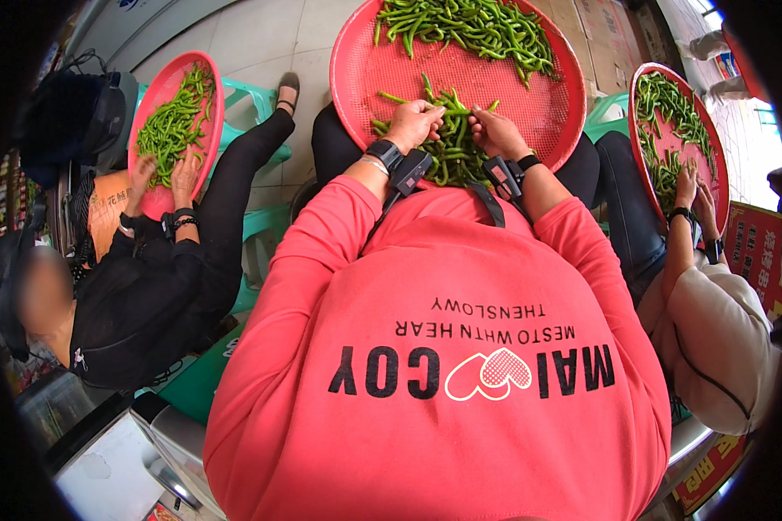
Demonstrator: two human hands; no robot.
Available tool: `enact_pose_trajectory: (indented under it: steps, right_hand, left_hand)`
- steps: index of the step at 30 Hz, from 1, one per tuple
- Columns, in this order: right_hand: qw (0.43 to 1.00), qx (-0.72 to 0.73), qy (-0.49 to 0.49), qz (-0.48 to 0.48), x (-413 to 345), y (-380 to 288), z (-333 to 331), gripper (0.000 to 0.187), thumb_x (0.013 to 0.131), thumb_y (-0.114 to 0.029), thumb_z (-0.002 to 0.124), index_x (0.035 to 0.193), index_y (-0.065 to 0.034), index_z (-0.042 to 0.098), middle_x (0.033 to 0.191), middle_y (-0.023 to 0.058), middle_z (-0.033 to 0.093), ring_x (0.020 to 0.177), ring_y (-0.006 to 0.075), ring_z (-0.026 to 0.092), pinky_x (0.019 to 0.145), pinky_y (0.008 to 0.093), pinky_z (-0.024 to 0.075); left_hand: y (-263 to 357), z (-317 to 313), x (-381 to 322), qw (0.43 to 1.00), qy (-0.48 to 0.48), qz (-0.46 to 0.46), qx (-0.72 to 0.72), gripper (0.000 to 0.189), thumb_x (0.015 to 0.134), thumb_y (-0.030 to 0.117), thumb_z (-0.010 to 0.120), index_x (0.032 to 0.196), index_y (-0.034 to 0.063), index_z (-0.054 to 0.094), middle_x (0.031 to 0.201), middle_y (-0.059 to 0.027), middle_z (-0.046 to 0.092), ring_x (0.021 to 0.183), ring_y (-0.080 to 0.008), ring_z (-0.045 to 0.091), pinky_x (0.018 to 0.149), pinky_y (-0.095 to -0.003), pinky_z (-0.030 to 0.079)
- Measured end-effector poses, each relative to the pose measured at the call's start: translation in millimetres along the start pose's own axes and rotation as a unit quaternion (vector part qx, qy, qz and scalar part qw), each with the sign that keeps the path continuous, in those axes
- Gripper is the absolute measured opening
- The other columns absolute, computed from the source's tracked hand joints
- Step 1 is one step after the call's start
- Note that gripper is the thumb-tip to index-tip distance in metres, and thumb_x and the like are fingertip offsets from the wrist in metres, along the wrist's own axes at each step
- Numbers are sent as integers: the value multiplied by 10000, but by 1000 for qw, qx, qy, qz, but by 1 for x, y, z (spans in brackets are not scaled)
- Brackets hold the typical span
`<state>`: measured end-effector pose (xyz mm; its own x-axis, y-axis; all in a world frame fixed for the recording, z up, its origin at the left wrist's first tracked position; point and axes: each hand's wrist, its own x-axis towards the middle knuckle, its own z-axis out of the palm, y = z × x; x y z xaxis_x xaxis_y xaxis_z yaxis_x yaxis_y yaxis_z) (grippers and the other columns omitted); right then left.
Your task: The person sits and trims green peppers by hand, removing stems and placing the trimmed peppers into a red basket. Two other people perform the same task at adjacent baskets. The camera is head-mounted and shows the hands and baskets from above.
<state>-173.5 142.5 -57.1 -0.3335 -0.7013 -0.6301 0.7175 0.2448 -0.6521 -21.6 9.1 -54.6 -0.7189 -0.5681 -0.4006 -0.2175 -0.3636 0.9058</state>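
A large round red plastic mesh tray (355,71) rests on my lap. My left hand (414,124) and my right hand (499,133) meet over its near part, fingertips pinching the two ends of one green chili pepper (458,112). Under and between them lies a loose pile of green chilies (455,156), reaching the near rim and partly hidden by my hands and wrists. A bigger heap of green chilies (469,29) covers the far side of the tray. A strip of mesh shows between the two heaps.
Co-workers on both sides handle chilies in a left red tray (214,130) and a right red tray (722,176). Green plastic stools (254,98) stand on the tiled floor (247,32). Cardboard (606,45) lies beyond my tray. Black devices (412,172) are strapped to my wrists.
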Motion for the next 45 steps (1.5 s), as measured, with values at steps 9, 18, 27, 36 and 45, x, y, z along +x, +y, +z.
enact_pose_trajectory:
  steps: [9,18,27,36,45]
  right_hand:
    - [1000,-3,-10,4,-2,-2,0,189,969,-279,555,876,-117,581,714,-34,564,570,62,504,502,214,468]
    - [1000,-13,3,10,1,-2,-1,175,912,-259,630,835,-111,576,704,-25,568,563,59,505,485,208,445]
    - [996,-78,-35,-12,-4,-4,1,177,893,-257,670,876,-106,579,688,-50,547,542,48,496,487,192,446]
    - [994,-46,-73,-64,-17,-5,8,595,900,-258,664,1430,-171,409,753,-65,508,590,25,456,504,180,418]
    - [995,-7,-88,-48,-20,-5,9,445,935,-251,618,1362,-186,513,735,-83,469,598,21,439,541,160,392]
  left_hand:
    - [25,-18,-3,1000,30,4,-7,426,890,434,646,826,12,636,642,-20,595,480,-81,545,435,-232,485]
    - [30,-76,5,799,114,272,524,132,751,57,664,875,100,679,903,-94,626,911,-300,604,784,-408,505]
    - [32,-70,3,790,140,236,548,123,735,110,715,849,110,666,909,-108,604,951,-319,577,807,-444,491]
    - [42,-15,1,991,-43,100,76,185,952,185,584,1056,42,640,908,3,669,769,-51,590,692,-206,468]
    - [38,15,-12,991,-81,45,96,229,957,245,576,1039,52,670,799,38,641,619,-20,513,536,-176,413]
